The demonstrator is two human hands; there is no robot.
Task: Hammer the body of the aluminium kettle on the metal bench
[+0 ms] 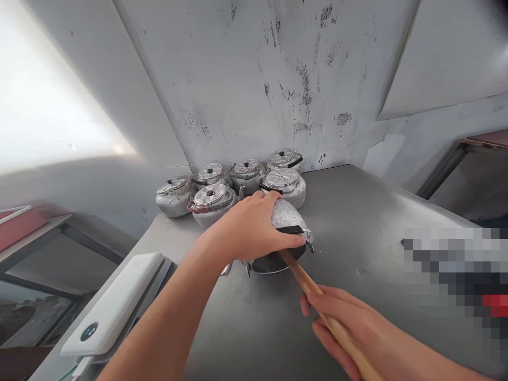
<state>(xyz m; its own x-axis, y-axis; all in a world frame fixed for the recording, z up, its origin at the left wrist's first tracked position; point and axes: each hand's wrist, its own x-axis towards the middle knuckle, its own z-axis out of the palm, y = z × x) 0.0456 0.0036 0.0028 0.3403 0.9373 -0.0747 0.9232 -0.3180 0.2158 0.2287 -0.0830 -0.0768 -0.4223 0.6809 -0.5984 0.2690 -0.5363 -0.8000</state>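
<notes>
A dented silver metal kettle (289, 214) lies tipped over on the table, its dark round opening facing me. My left hand (256, 222) is spread over its side and grips it, the thumb by the black handle grip. My right hand (337, 317) is closed round a wooden stick (304, 278), which slants up from the lower right. The stick's far end goes into the kettle's opening and is hidden there. Just beyond my left hand stand several lidded kettles, among them one with a red-wrapped handle (210, 203) and a bigger one (293, 190).
The grey metal table (377, 222) meets a wall (286, 79) with dark peeling marks. A white power bank (115, 301) with a cable lies along the left edge. A glass-sided case (35, 264) stands left of the table. The right side is partly pixelated.
</notes>
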